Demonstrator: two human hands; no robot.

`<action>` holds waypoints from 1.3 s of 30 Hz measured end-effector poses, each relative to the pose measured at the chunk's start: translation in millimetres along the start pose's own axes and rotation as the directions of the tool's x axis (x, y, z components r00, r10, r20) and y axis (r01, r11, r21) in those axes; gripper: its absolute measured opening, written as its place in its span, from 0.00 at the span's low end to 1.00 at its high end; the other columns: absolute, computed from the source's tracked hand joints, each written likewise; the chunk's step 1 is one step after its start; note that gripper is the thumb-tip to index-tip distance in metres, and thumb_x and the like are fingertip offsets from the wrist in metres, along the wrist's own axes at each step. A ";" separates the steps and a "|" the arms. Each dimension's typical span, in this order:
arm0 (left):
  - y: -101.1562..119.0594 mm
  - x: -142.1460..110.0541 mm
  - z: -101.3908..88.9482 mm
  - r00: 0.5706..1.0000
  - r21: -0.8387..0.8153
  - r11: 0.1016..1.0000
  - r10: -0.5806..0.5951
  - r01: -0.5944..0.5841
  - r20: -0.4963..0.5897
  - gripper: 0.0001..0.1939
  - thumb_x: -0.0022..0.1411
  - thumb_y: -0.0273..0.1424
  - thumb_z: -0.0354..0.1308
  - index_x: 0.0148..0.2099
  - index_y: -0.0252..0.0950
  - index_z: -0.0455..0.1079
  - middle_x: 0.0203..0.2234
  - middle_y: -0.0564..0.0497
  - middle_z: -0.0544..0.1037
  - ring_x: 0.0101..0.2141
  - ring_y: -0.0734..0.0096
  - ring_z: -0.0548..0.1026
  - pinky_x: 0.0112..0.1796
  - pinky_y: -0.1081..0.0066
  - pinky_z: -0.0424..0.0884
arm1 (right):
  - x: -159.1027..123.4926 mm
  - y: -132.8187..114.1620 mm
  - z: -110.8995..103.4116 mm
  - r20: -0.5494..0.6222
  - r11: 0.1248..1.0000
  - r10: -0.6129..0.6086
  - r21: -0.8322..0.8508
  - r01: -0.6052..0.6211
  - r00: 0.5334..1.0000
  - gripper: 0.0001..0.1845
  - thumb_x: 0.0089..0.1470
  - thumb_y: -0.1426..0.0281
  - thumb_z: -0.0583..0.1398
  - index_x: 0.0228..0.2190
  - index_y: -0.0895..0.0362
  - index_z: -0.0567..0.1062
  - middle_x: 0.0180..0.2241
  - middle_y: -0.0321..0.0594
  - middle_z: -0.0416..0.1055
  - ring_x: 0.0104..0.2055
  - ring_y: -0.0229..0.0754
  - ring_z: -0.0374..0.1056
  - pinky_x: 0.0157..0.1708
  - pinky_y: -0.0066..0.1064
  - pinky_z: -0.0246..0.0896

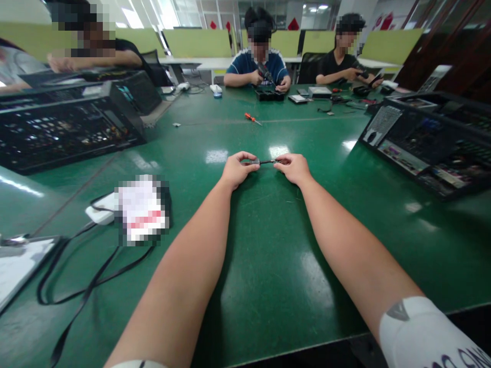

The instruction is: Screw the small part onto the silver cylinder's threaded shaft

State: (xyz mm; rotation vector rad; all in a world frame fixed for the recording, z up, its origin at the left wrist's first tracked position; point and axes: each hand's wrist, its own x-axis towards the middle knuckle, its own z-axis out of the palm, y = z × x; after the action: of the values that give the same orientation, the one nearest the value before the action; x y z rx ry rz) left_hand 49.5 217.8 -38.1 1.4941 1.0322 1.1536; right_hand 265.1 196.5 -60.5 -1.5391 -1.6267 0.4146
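Observation:
In the head view, both hands meet over the middle of the green table. Between them lies what looks like a small screwdriver, level, with a greyish handle at the left and a thin dark shaft. My left hand pinches the handle between thumb and fingers. At the other end, my right hand closes its thumb and fingers round the tip, which is partly hidden. An orange-handled screwdriver rests farther off on the table, beyond my hands.
Open computer cases stand left and right. A badge with a black lanyard, a white device and a clipboard lie near left. Across the table, a person holds a power tool over a black part. Other people sit nearby.

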 end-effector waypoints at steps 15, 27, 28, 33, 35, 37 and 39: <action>3.2 -4.5 1.6 0.996 0.123 0.990 0.056 -0.065 0.069 0.18 0.36 0.23 0.73 0.33 0.33 0.75 0.29 0.51 0.81 0.29 0.71 0.78 0.38 0.67 0.73 | -12.9 -26.1 -1.6 0.145 0.916 -0.331 -0.187 0.354 0.932 0.08 0.59 0.71 0.66 0.41 0.52 0.84 0.52 0.43 0.75 0.55 0.50 0.71 0.57 0.42 0.67; 25.4 -69.5 10.2 0.998 0.104 0.994 -0.040 0.035 0.050 0.17 0.37 0.24 0.72 0.33 0.34 0.73 0.26 0.53 0.79 0.29 0.70 0.77 0.38 0.67 0.73 | -58.3 -48.9 -21.4 -0.149 0.960 -0.259 0.070 0.272 0.954 0.23 0.63 0.60 0.61 0.56 0.56 0.75 0.56 0.49 0.72 0.56 0.50 0.71 0.57 0.44 0.67; 31.3 -89.1 10.2 0.994 0.101 0.993 -0.063 0.055 0.084 0.17 0.37 0.24 0.73 0.33 0.34 0.73 0.26 0.53 0.79 0.28 0.70 0.76 0.36 0.67 0.73 | -72.9 -58.3 -28.2 -0.135 0.959 -0.246 0.107 0.261 0.960 0.22 0.64 0.60 0.60 0.56 0.56 0.74 0.55 0.49 0.73 0.54 0.49 0.72 0.54 0.43 0.69; 66.1 -192.5 7.8 0.929 0.082 0.981 -0.195 0.178 0.316 0.13 0.45 0.24 0.71 0.34 0.35 0.72 0.29 0.54 0.75 0.29 0.73 0.74 0.32 0.72 0.71 | -161.4 -110.6 -73.3 0.295 0.970 -0.239 0.107 0.217 0.925 0.13 0.68 0.59 0.57 0.42 0.52 0.78 0.40 0.39 0.79 0.41 0.44 0.74 0.41 0.36 0.67; 75.8 -217.8 6.2 0.924 0.098 0.987 -0.154 0.127 0.350 0.10 0.48 0.22 0.68 0.33 0.35 0.72 0.34 0.52 0.74 0.32 0.73 0.74 0.35 0.72 0.72 | -187.3 -122.9 -89.2 0.339 0.955 -0.295 0.063 0.291 0.893 0.14 0.68 0.58 0.58 0.39 0.53 0.78 0.37 0.39 0.78 0.41 0.45 0.73 0.42 0.38 0.65; 80.2 -228.1 3.9 0.917 0.146 0.988 -0.109 0.057 0.385 0.08 0.49 0.21 0.66 0.32 0.35 0.72 0.36 0.51 0.73 0.35 0.72 0.74 0.37 0.71 0.73 | -199.7 -126.4 -99.8 0.284 0.930 -0.368 0.089 0.357 0.886 0.13 0.67 0.58 0.59 0.40 0.55 0.77 0.37 0.41 0.78 0.42 0.46 0.73 0.44 0.38 0.64; 80.2 -227.5 1.3 0.899 0.203 0.979 -0.084 -0.005 0.429 0.09 0.48 0.20 0.66 0.31 0.35 0.72 0.36 0.51 0.73 0.36 0.70 0.74 0.38 0.70 0.72 | -199.7 -122.4 -105.9 0.234 0.910 -0.413 0.145 0.388 0.880 0.12 0.67 0.60 0.59 0.39 0.56 0.76 0.37 0.41 0.78 0.41 0.45 0.72 0.45 0.38 0.63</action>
State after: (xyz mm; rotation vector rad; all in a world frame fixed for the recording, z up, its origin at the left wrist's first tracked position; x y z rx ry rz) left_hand 11.1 -17.2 0.4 1.7786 0.8757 0.6497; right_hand 242.8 -45.4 23.7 -1.0677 -2.0448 0.4704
